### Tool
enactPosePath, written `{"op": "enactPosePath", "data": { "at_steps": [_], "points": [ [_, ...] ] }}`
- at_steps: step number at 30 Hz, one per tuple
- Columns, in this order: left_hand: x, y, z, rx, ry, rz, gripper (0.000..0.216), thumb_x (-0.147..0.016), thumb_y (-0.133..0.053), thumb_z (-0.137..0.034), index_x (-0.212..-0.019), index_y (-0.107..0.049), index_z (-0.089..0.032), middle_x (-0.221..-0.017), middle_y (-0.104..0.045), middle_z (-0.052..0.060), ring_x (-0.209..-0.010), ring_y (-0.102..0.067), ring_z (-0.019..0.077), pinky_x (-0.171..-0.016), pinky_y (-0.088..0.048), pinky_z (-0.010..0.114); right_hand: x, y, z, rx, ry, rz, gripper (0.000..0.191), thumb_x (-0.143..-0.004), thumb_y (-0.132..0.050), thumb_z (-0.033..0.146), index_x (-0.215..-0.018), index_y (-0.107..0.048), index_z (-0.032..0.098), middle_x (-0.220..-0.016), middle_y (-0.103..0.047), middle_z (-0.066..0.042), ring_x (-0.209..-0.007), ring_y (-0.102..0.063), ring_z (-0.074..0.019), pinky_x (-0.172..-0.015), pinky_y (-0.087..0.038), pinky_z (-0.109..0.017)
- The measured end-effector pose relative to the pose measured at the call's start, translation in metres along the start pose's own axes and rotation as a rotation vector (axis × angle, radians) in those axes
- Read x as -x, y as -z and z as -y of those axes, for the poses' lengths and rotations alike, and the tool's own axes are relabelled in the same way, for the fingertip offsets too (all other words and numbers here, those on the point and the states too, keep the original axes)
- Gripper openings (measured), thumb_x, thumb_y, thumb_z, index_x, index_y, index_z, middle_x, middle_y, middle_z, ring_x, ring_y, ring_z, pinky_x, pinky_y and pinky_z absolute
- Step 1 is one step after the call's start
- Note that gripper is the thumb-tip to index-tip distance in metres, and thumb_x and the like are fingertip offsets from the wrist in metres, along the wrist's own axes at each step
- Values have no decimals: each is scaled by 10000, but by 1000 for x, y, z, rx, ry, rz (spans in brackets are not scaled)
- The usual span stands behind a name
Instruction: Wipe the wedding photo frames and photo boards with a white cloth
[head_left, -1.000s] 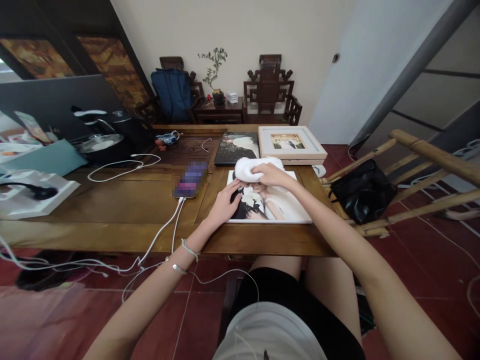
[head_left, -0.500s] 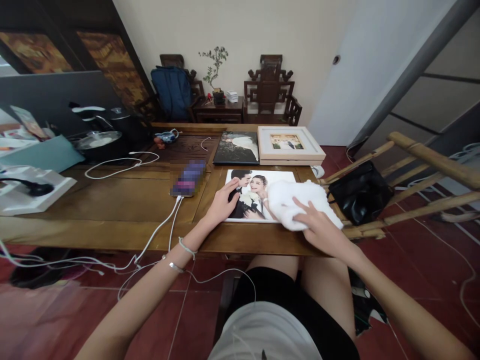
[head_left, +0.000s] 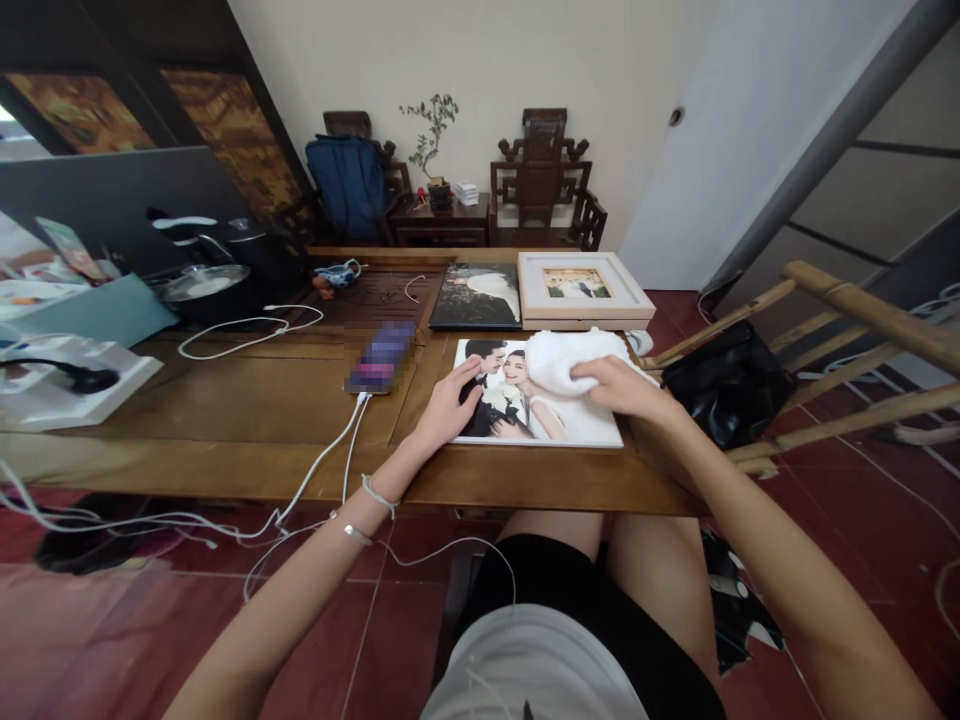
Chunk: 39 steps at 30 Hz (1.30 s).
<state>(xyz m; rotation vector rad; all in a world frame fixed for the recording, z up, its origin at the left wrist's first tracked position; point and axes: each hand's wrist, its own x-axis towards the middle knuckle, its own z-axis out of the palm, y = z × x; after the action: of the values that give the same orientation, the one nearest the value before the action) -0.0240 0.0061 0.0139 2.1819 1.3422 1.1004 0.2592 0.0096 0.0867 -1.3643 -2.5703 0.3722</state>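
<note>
A large photo print (head_left: pixel 577 425) of a couple lies flat near the front edge of the wooden table (head_left: pixel 247 400). My left hand (head_left: pixel 444 408) rests on its left edge, fingers spread flat and pressing it down. My right hand (head_left: pixel 619 385) grips a white cloth (head_left: pixel 564 358) that lies on the print's upper right part.
Behind the print lie a dark photo (head_left: pixel 477 296) and a white framed picture (head_left: pixel 577 288). A phone (head_left: pixel 380 357) on a white cable lies to the left. A black bag (head_left: pixel 724 388) sits on a bamboo chair (head_left: pixel 832 340) at right. Pots, a box and cables crowd the table's left.
My right hand swept the cloth from the print's top down to its lower right corner, then back up to the upper right. My left hand stayed on the print's left edge.
</note>
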Motion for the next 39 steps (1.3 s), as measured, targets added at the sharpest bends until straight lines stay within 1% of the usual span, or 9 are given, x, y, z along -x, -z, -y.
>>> {"op": "enactPosePath", "data": {
  "at_steps": [5,10,17,19,23,26,29,34,39],
  "points": [
    [0,1,1,-12,4,6,374,-881,-467,-255,-1214,-592,-140,-1367,-523,113,-1291,-463,218,-1123,-328,411,-53,21,-27,-16,-46,40,544,-596,-395,42,-1039,-695,138,-1165,-673,-57,-1083,-589,-250,-939,-406,-301],
    [0,1,1,-12,-4,8,373,-882,-464,-252,-1215,-590,-141,-1370,-520,112,-1294,-460,213,-1121,-330,412,-60,22,-27,-3,-41,14,520,-613,-412,44,-1035,-697,152,-1133,-687,-58,-1056,-587,-264,-905,-416,-311],
    [0,0,1,-15,-12,1,378,-884,-460,-248,-1217,-589,-123,-1367,-521,121,-1296,-457,209,-1122,-328,398,13,-2,8,70,34,18,562,-611,-389,9,-1067,-680,161,-1021,-705,-76,-972,-624,-245,-873,-445,-317],
    [-1,-1,1,-16,-12,-1,375,-882,-465,-246,-1219,-589,-137,-1369,-521,111,-1297,-456,210,-1122,-329,403,42,-9,23,87,34,18,564,-613,-385,0,-1067,-675,169,-1068,-691,-92,-1086,-586,-274,-949,-416,-380],
    [-1,-1,2,-21,-12,0,379,-876,-474,-240,-1217,-591,-125,-1365,-524,119,-1295,-459,213,-1121,-330,398,88,-18,55,64,83,58,553,-589,-374,-28,-998,-677,187,-1251,-608,-110,-1304,-418,-278,-1096,-249,-491],
    [-1,-1,1,-20,-12,-1,382,-875,-473,-232,-1222,-588,-121,-1368,-519,121,-1292,-463,211,-1119,-331,399,100,-18,69,43,75,95,548,-585,-378,-27,-984,-677,200,-1276,-593,-108,-1318,-399,-280,-1092,-258,-507],
    [-1,-1,1,-25,-17,1,387,-876,-469,-227,-1220,-589,-97,-1364,-520,136,-1293,-461,212,-1122,-326,392,88,-15,64,47,94,87,556,-585,-375,-32,-986,-680,203,-1226,-630,-94,-1279,-450,-277,-1064,-309,-478],
    [-1,0,2,-29,-18,7,392,-873,-475,-225,-1223,-585,-91,-1364,-519,142,-1295,-459,212,-1124,-323,388,25,-9,27,33,99,15,574,-586,-389,-16,-1030,-685,194,-1071,-706,-49,-1013,-627,-232,-935,-421,-333],
    [0,0,2,-26,-3,6,382,-875,-475,-234,-1224,-585,-125,-1369,-519,123,-1295,-458,210,-1121,-326,401,-38,-3,-2,9,94,-24,564,-605,-386,-6,-1065,-679,136,-1154,-677,-79,-1048,-610,-242,-919,-412,-300]
  ]
}}
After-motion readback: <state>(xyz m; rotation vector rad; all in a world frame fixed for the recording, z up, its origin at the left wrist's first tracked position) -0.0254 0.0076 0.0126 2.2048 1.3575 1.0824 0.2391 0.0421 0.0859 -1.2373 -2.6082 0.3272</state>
